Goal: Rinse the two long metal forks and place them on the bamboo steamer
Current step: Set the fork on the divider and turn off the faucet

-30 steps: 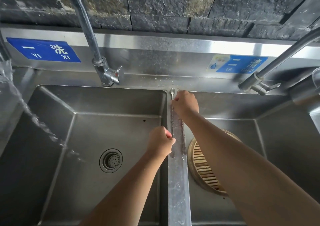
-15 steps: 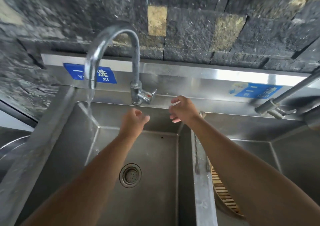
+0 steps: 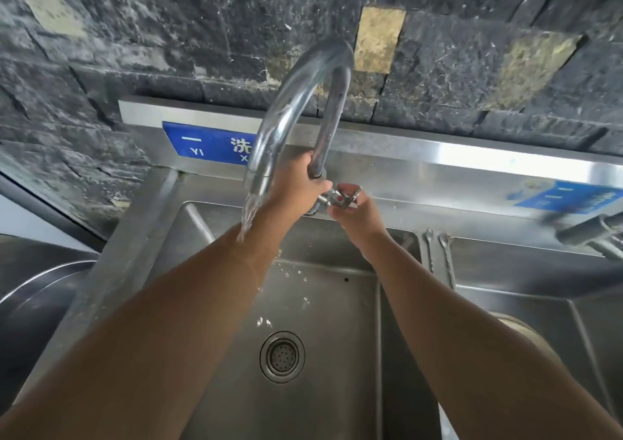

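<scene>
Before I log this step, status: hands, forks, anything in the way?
Left hand grips faucet neck, right hand pinches tap handle. Both forks lie on sink divider, unheld. Nothing blocking.

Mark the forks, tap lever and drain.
forks (image 3: 447, 261): head view, shaft of the right-hand fork.
tap lever (image 3: 347, 192): head view, its middle.
drain (image 3: 282, 356): head view, centre of the strainer.

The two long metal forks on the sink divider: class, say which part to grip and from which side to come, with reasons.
The forks lie flat, side by side along the narrow divider; their near length is hidden behind the right forearm. So I would pinch the rounded far ends by their edges, coming down from above.
</scene>
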Action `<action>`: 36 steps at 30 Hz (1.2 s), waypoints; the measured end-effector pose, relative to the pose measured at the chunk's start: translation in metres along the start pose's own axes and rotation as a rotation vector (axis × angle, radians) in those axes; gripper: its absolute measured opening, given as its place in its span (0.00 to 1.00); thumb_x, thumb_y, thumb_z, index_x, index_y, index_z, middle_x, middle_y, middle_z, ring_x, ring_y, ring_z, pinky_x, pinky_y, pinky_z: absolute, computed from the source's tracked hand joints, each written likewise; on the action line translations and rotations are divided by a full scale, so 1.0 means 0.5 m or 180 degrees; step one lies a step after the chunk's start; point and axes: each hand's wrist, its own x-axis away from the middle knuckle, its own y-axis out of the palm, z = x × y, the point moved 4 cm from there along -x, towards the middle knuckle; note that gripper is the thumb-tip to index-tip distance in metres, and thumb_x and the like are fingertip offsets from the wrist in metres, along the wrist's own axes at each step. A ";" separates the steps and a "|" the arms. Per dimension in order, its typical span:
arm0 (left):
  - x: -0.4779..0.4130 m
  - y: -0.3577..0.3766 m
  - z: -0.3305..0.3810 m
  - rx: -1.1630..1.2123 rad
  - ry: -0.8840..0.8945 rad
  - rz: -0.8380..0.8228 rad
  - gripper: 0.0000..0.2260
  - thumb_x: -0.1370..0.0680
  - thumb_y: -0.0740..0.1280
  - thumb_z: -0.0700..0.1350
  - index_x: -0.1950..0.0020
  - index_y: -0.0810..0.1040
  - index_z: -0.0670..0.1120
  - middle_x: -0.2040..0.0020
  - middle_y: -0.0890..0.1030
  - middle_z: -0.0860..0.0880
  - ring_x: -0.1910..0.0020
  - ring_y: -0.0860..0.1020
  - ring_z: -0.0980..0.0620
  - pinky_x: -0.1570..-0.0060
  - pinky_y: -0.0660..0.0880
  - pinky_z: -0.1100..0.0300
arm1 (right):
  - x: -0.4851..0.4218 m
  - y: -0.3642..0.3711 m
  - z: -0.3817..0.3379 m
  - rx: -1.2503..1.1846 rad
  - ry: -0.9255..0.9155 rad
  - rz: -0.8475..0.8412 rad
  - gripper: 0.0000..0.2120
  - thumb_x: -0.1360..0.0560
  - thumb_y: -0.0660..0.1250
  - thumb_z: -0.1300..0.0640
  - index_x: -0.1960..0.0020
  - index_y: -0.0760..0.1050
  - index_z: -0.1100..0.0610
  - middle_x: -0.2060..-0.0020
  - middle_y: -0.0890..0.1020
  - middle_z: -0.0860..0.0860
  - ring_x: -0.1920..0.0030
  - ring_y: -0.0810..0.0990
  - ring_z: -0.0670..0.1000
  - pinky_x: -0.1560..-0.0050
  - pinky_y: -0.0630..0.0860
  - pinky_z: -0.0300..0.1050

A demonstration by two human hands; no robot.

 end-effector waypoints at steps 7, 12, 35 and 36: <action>0.000 0.013 -0.022 -0.0098 0.0220 0.0200 0.10 0.28 0.74 0.43 0.54 0.76 0.54 0.64 0.78 0.59 0.65 0.76 0.65 0.68 0.69 0.74 | -0.015 0.006 0.016 0.0086 -0.0054 0.0089 0.14 0.23 0.67 0.61 0.38 0.75 0.52 0.59 0.79 0.44 0.61 0.77 0.49 0.48 0.81 0.59; -0.007 0.015 -0.026 -0.0184 0.0220 0.0159 0.08 0.28 0.73 0.43 0.53 0.77 0.52 0.64 0.78 0.58 0.65 0.77 0.62 0.66 0.71 0.66 | -0.017 0.006 0.003 0.0466 -0.0181 0.0209 0.14 0.24 0.68 0.58 0.39 0.75 0.54 0.60 0.77 0.41 0.57 0.76 0.50 0.56 0.73 0.43; -0.011 0.017 -0.013 -0.0505 0.0224 0.0154 0.13 0.26 0.73 0.42 0.44 0.77 0.44 0.56 0.81 0.50 0.58 0.80 0.50 0.57 0.77 0.57 | -0.015 -0.001 -0.032 0.0912 -0.0092 0.0087 0.15 0.22 0.67 0.59 0.36 0.73 0.58 0.50 0.79 0.52 0.53 0.76 0.52 0.55 0.69 0.42; -0.011 0.017 -0.013 -0.0516 0.0224 0.0158 0.12 0.26 0.73 0.42 0.44 0.77 0.44 0.55 0.81 0.49 0.58 0.80 0.49 0.56 0.78 0.56 | -0.015 0.000 -0.032 0.0900 -0.0087 0.0090 0.15 0.22 0.68 0.59 0.36 0.73 0.58 0.49 0.79 0.52 0.53 0.76 0.52 0.55 0.69 0.42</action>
